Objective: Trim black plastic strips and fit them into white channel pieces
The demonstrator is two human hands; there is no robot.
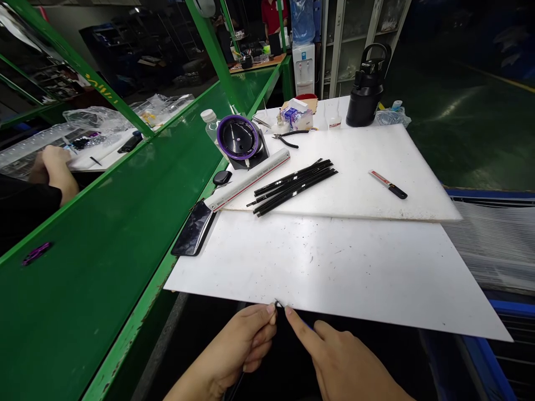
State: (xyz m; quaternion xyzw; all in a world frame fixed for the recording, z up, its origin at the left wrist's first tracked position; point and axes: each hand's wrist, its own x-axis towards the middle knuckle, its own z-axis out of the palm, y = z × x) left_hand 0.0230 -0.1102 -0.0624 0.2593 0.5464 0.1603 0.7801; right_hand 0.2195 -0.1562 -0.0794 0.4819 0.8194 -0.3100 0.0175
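At the near edge of the white board [334, 262], my left hand [246, 340] is closed in a pinch. A small dark tip [276, 303] shows between its thumb and forefinger; it looks like the end of a thin black strip, the rest hidden by the hand and the dark background. Close beside it, my right hand [334, 353] reaches its forefinger to that tip, the other fingers curled under. A bit of blue shows beneath that forefinger, but I cannot make out what is held. Farther up lies a bundle of black strips [295, 186] on the thick white slab [355, 184].
Around the slab are a ruler [251, 181], a phone [194, 228], a utility knife [388, 185], pliers [290, 136], a purple-rimmed fan [238, 138] and a black bottle [365, 92]. A green partition [104, 234] runs along the left; another person's arm [58, 167] is beyond it.
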